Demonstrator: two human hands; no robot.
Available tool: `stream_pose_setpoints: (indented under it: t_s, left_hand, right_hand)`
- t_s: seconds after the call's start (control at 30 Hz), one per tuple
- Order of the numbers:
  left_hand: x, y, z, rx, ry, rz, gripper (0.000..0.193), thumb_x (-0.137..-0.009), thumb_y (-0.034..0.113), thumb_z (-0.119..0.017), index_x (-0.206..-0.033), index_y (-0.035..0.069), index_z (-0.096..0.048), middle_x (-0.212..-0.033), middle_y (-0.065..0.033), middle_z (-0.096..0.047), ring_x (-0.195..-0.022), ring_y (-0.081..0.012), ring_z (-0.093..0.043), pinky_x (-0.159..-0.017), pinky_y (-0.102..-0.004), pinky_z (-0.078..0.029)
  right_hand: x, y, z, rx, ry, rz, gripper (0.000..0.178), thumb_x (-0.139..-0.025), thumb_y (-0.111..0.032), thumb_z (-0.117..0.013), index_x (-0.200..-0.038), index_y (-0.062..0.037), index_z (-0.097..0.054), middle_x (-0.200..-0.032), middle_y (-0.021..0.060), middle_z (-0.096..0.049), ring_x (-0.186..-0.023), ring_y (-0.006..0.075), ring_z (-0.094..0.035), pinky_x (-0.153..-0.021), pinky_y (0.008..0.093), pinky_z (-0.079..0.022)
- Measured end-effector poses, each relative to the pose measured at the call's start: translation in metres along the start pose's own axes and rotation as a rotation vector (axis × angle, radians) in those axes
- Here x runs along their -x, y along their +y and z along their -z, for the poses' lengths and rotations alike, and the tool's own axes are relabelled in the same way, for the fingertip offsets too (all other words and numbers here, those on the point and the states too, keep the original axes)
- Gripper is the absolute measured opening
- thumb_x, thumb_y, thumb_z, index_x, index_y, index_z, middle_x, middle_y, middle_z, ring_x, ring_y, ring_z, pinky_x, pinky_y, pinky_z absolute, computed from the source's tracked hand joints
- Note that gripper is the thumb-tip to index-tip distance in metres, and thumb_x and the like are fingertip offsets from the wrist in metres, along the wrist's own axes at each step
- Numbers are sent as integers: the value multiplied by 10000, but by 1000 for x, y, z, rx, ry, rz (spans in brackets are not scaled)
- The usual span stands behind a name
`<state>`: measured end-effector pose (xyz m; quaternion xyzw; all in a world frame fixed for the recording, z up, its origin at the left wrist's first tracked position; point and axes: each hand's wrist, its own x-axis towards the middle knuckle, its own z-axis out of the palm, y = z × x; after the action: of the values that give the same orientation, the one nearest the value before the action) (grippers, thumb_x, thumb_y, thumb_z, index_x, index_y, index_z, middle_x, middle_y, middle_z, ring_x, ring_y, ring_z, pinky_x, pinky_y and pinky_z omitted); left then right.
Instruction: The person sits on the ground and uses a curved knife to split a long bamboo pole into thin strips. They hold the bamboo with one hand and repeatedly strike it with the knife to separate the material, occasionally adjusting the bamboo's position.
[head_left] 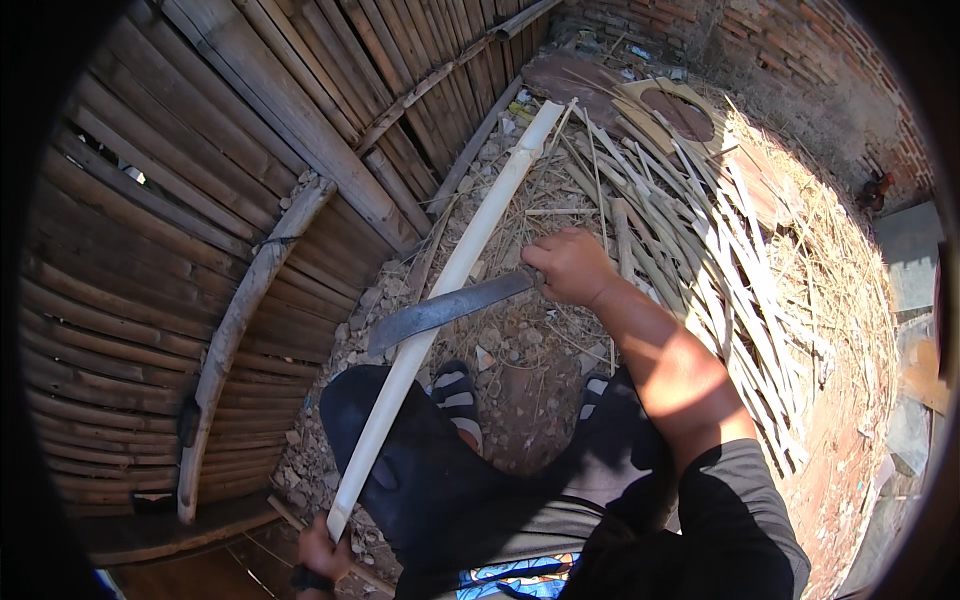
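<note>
A long pale strip of split bamboo (465,245) slants from the lower left up to the far middle and passes over my left thigh. Its near end is gripped in my left hand (322,552), low at the left. My right hand (572,264) is closed round the handle of a machete (455,308); the handle itself is mostly hidden by the fingers. The wide grey blade points left and lies across the bamboo strip, just beyond my left knee. Whether its edge bites into the strip I cannot tell.
Many split bamboo strips (690,240) lie heaped at the right. A bamboo slat wall (150,300) with a curved pole (240,330) stands close at the left. Rubble (310,460) lines its foot. Farther back are a brick wall (800,50) and a chicken (876,190).
</note>
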<state>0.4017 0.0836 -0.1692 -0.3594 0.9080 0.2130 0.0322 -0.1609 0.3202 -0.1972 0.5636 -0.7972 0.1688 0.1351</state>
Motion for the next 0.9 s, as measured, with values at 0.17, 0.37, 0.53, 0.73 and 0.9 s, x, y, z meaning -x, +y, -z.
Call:
stream_pose_setpoints:
  t_s: [0.17, 0.37, 0.53, 0.73, 0.9]
  left_hand:
    - [-2, 4, 15, -115, -46, 6, 263, -809, 164, -732, -1012, 42, -617, -721, -234, -675, -706, -469, -683, -640, -541, -558]
    - [-7, 10, 27, -153, -111, 37, 266, -769, 118, -724, -997, 41, -610, -745, -237, -681, -725, -464, -685, -643, -534, -558]
    - [-9, 17, 19, -101, -102, 34, 229, -839, 98, -708, -1027, 10, -610, -760, -259, -673, -769, -474, -684, -661, -512, -539]
    - [3, 3, 22, -116, -93, 16, 244, -790, 121, -707, -1001, 41, -615, -734, -239, -677, -729, -461, -688, -634, -528, -548]
    - [0, -10, 31, -210, -33, -11, 256, -765, 132, -709, -993, 53, -625, -706, -224, -677, -693, -445, -692, -620, -537, -557]
  right_hand:
    - [15, 53, -2, 19, -9, -674, 246, -782, -168, -707, -1018, -117, -658, -944, 149, -725, -919, 394, -705, -819, 522, -558]
    - [19, 53, 5, -103, -60, -809, 321, -812, -200, -711, -1122, -123, -680, -997, 176, -743, -957, 389, -709, -834, 513, -562]
    - [15, 21, 3, -46, -81, -334, 287, -774, -205, -736, -1042, -133, -663, -921, 136, -719, -885, 377, -706, -799, 513, -558]
    - [21, 48, -17, 50, -18, -596, 293, -785, -192, -715, -1066, -115, -675, -962, 129, -732, -942, 376, -706, -833, 498, -560]
    - [66, 102, -20, -108, -5, -1186, 454, -791, -207, -678, -1203, -16, -694, -1109, 291, -710, -1089, 426, -678, -983, 482, -517]
